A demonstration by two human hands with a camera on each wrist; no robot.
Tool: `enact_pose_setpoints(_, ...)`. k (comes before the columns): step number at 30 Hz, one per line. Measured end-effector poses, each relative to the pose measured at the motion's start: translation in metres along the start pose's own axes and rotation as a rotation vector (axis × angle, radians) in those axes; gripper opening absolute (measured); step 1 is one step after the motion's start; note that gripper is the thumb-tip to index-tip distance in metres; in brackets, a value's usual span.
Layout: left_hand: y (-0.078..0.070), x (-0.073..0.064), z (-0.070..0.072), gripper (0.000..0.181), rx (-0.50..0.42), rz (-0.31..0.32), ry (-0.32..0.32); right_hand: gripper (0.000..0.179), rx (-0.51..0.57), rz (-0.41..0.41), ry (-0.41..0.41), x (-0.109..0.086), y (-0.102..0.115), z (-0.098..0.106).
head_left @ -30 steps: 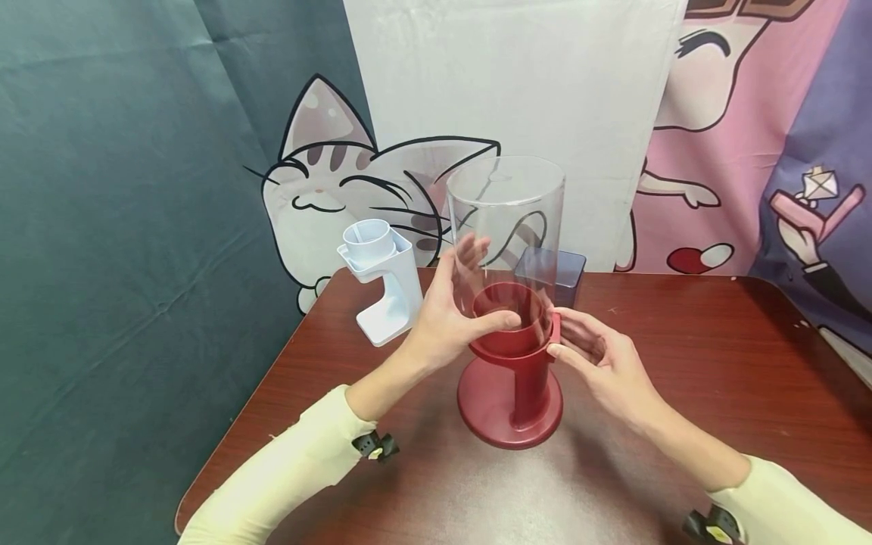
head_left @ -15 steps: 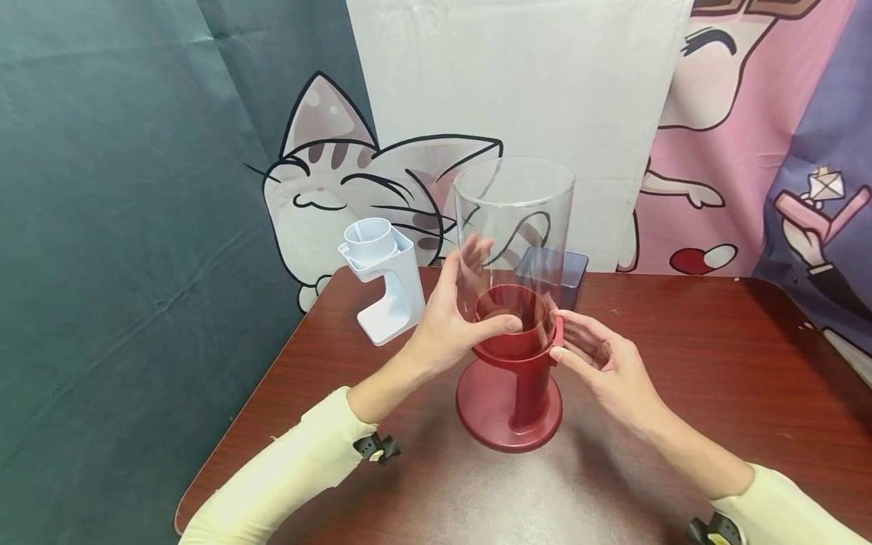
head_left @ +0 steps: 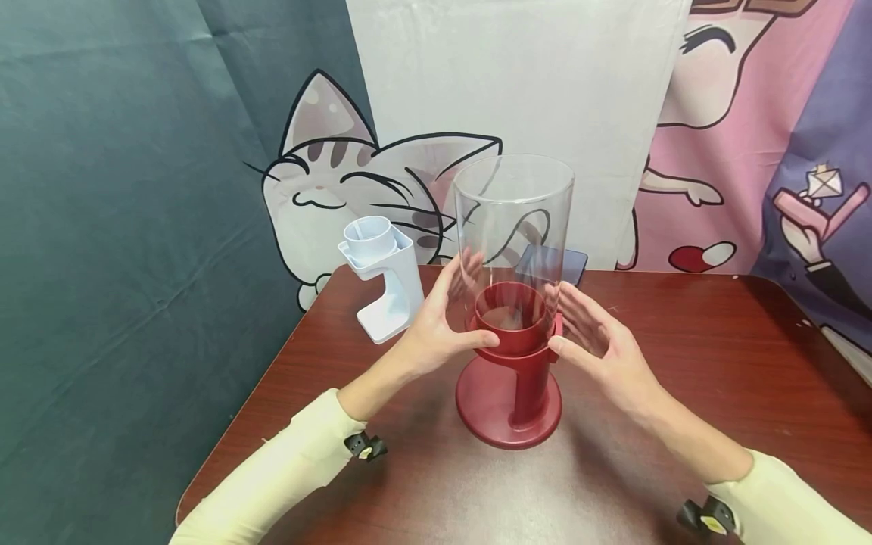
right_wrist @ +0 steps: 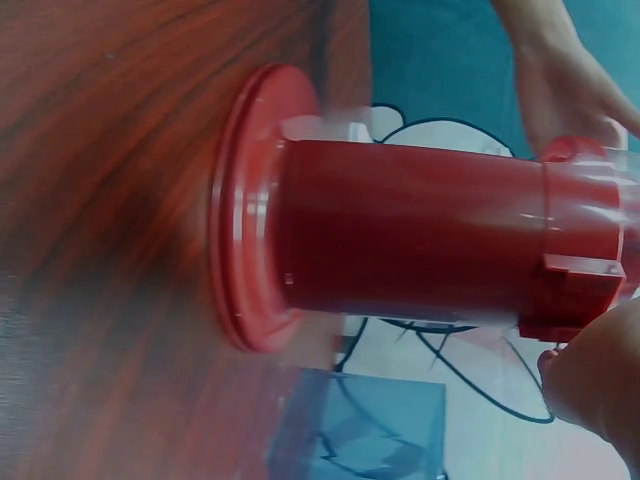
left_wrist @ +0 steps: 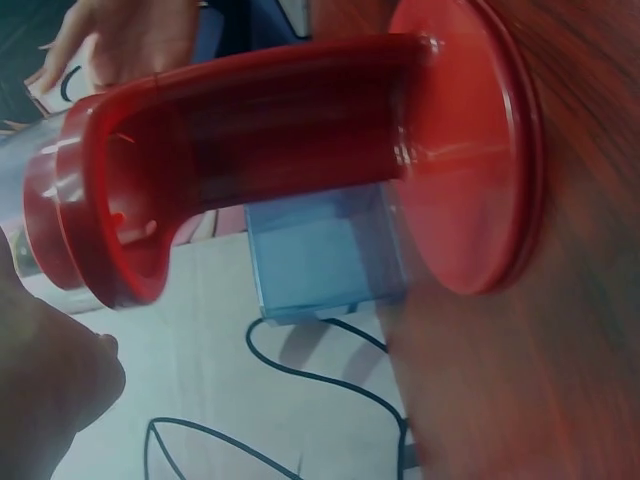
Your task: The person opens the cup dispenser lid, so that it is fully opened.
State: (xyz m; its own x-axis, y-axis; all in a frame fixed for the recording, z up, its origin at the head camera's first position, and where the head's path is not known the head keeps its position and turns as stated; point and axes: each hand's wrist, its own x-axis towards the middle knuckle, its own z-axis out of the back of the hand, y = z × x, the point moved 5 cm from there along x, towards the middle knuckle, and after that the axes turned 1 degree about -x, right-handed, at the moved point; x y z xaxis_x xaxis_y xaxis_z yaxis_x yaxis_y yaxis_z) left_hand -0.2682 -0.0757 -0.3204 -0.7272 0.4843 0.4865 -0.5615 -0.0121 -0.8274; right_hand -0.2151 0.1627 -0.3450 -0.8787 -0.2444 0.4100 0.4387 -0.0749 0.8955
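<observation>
A red dispenser stand [head_left: 530, 390] stands upright on its round base, with a ring at the top. A clear open-topped cylinder [head_left: 514, 227] rises from that ring, and a red collar [head_left: 511, 344] shows at its foot. On the left side my left hand [head_left: 436, 325] lies beside the cylinder, thumb near the collar's front and fingers extended behind the clear wall. My right hand [head_left: 609, 348] is at the right side, thumb tip by a small red tab [head_left: 559, 325] and fingers stretched out along the far side. In the right wrist view, part of the right hand [right_wrist: 600, 385] hides the tab's edge.
A pale blue-white dispenser stand [head_left: 395, 288] with a cup-like top stands at the back left. Behind the cylinder sits a translucent blue box [head_left: 568, 265]. The wooden table [head_left: 681, 318] ends at printed cloth hangings [head_left: 579, 91].
My left hand has drawn back a little left and down, its thumb leaving the cylinder's front. The right fingers have loosened from the tab and straightened upward. The stand stays in place.
</observation>
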Motion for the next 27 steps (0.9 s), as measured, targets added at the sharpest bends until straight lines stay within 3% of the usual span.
enact_pose_setpoints(6,0.013,-0.008,0.000,0.123,0.049,0.081,0.032,0.081,0.002,0.012,-0.001,0.013,0.012,-0.001)
enact_pose_setpoints(14,0.025,-0.013,-0.011,0.120,-0.025,0.078,0.085,0.087,0.026,0.066,-0.010,0.031,0.030,-0.005)
enact_pose_setpoints(27,0.035,-0.020,-0.017,0.114,0.005,0.163,0.060,0.079,0.059,0.104,-0.054,0.056,0.057,-0.010)
